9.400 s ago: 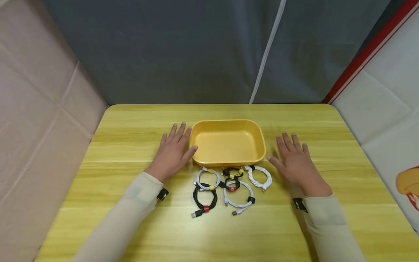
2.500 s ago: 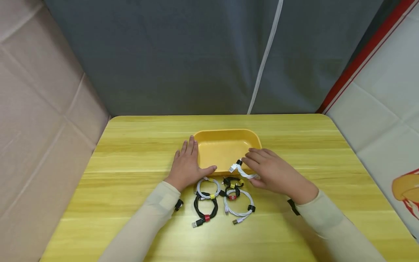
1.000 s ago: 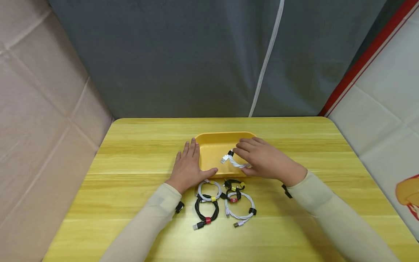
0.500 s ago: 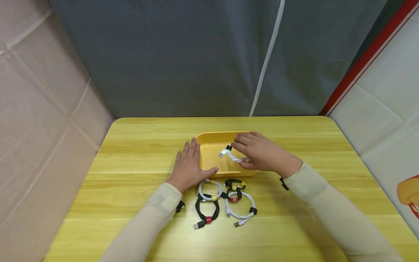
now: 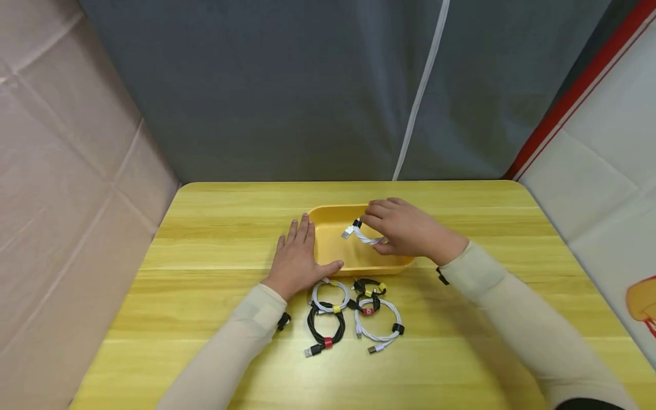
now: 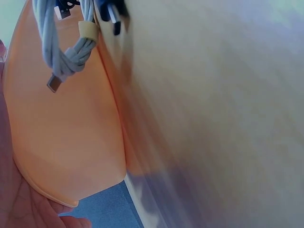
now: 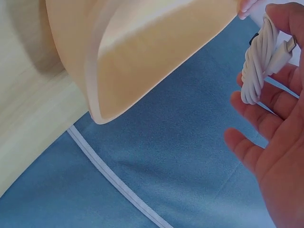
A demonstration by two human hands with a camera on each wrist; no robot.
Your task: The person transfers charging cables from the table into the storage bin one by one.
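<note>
Cables are the business on this table, and from the head view one white coiled cable (image 5: 365,234) is up in the right hand (image 5: 405,230), pinched between thumb and fingertips directly above the hollow of the yellow tray (image 5: 333,250), not yet let go. The left hand (image 5: 297,259) lies flat against the tray's left wall with fingers straight, thumb along the near rim, steadying it. I see nothing lying inside the tray, so by my reckoning this is the first one going in. Four bundles wait on the wooden table (image 5: 205,228) just in front of the tray: a white one with yellow ties (image 5: 330,295), a small black one with yellow ties (image 5: 369,285), a black one with a red tie (image 5: 325,326), and a white one with black and red ties (image 5: 378,326). Over to the left wrist camera: the tray's outer wall (image 6: 66,142) fills the view, with the edge of the palm touching it at the bottom left. And the right wrist camera: the white bundle (image 7: 261,57) sits held at the fingertips (image 7: 285,19), the other fingers loosely spread, the tray's rim (image 7: 99,95) just beside. One in hand, four to go, as I judge it.
</note>
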